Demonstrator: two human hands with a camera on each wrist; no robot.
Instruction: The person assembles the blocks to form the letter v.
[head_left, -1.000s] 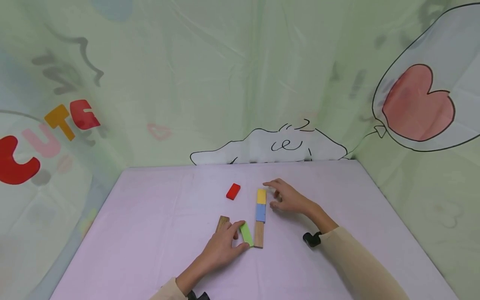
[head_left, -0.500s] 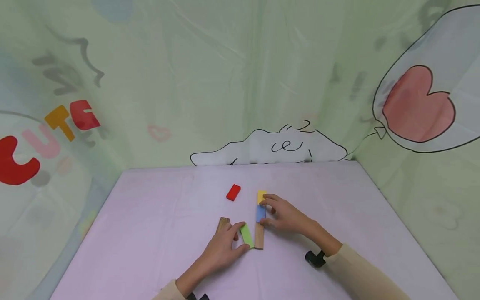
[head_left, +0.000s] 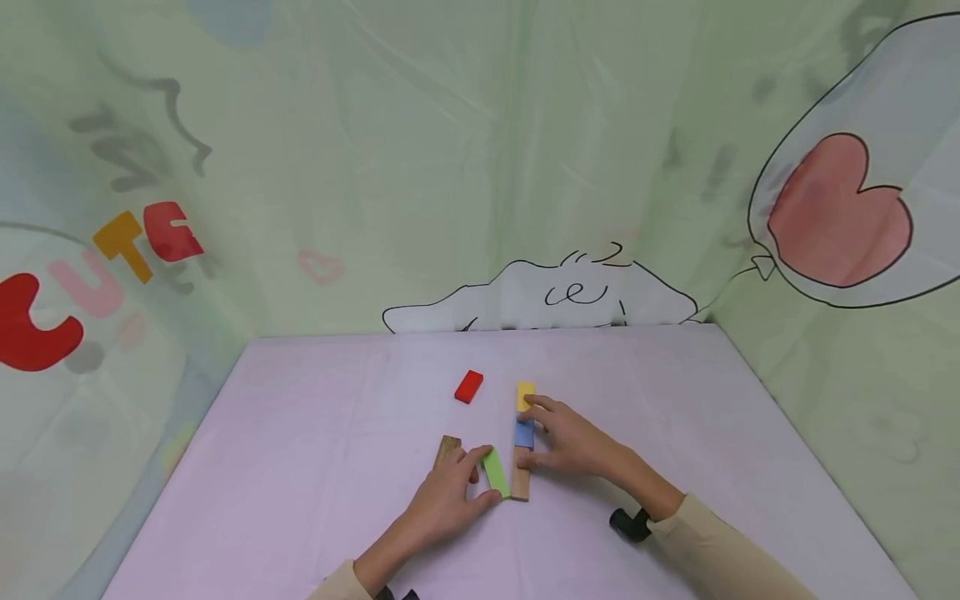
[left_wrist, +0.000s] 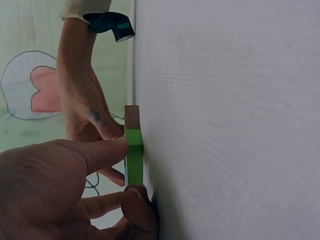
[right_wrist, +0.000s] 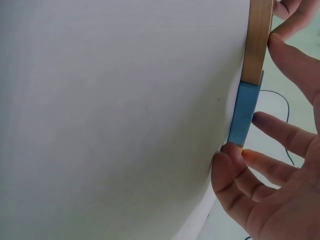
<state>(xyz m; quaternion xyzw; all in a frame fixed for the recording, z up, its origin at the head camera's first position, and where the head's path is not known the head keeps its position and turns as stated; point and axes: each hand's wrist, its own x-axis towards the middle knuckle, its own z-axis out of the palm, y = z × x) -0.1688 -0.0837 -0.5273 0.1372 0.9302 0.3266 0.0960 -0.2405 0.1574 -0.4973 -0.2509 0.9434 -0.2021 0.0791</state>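
My left hand pinches a light green block lengthwise between thumb and index finger. The block lies slanted, its near end beside a light wooden block. That wooden block, a blue block and a yellow block form a row, end to end. Across the row rests my right hand, fingers spread. Its thumb touches the wooden block; other fingertips lie at the blue block and the yellow one. A darker wooden block is partly hidden behind my left hand.
A red block lies apart, farther back and left of the row. The table has a pale lilac cloth. Printed fabric walls stand at the back and sides. Each wrist wears a black device.
My right hand has moved from beside the row onto it, then slightly toward me, its thumb reaching the light wooden block. The left hand keeps its hold on the green block.
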